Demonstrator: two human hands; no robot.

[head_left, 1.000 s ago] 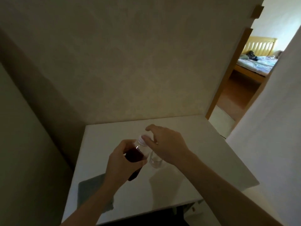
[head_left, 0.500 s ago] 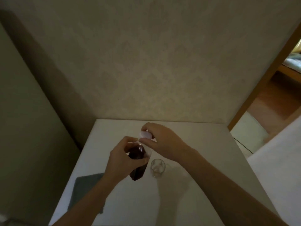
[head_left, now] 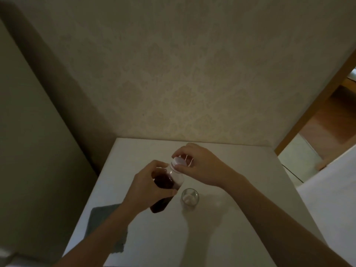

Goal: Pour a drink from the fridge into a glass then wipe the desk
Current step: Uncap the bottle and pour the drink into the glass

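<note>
Head view, dim room. Left hand [head_left: 148,187] wraps the bottle [head_left: 165,185] at mid-body, fingers pressed closed around it; dark drink inside, clear shoulder above the liquid line. Bottle base sits at or just above the white desk [head_left: 240,218], can't tell which. Its long axis tilts, neck up and away toward the wall. Right hand [head_left: 202,166] comes in from the right, thumb and fingertips pinching the white cap [head_left: 179,162] at the bottle top; cap looks seated on the neck, not lifted off. Glass [head_left: 190,197] stands upright on the desk just beside the bottle, to the right of its lower body, below the right wrist, apparently empty. Grey cloth [head_left: 102,218] lies flat near the desk's left front corner, partly under the left forearm. Step judged: unscrewing. Key relation: cap lies on the bottle axis directly above the left grip, right hand nearer it, so the twist runs about that tilted axis while the left hand counter-holds. Pour then goes right and down to the glass.
</note>
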